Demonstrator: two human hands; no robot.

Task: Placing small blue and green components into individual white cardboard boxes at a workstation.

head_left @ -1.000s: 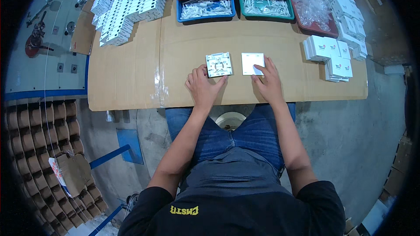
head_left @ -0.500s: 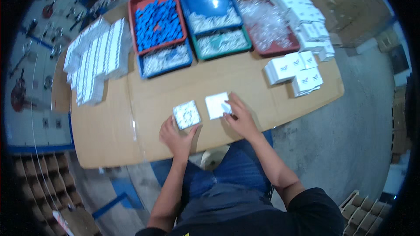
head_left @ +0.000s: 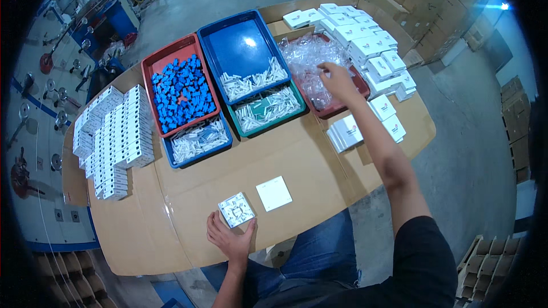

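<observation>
My left hand (head_left: 229, 239) grips the near side of an open white square box (head_left: 237, 214), fingers at its left edge and thumb at its right corner. Small white parts sit inside the box. Just right of it, a flat white square cover (head_left: 274, 194) lies on the cardboard tabletop, touched by neither hand. My right hand (head_left: 339, 84) is stretched out over crumpled clear plastic bags (head_left: 305, 60) in a dark red tray (head_left: 325, 112). Its fingers are slightly bent and apart, with nothing visible in them.
A red tray (head_left: 146, 74) holds blue clips. White sticks lie in a big blue tray (head_left: 228, 37), a green tray (head_left: 244, 134) and a small blue tray (head_left: 184, 163). Stacked white boxes stand at left (head_left: 117, 131) and right (head_left: 365, 45). Cardboard cartons (head_left: 394, 0) stand behind.
My right hand has left the white cover and moved forward and right to the plastic bags. My left hand stays at the open box. The view has tilted upward.
</observation>
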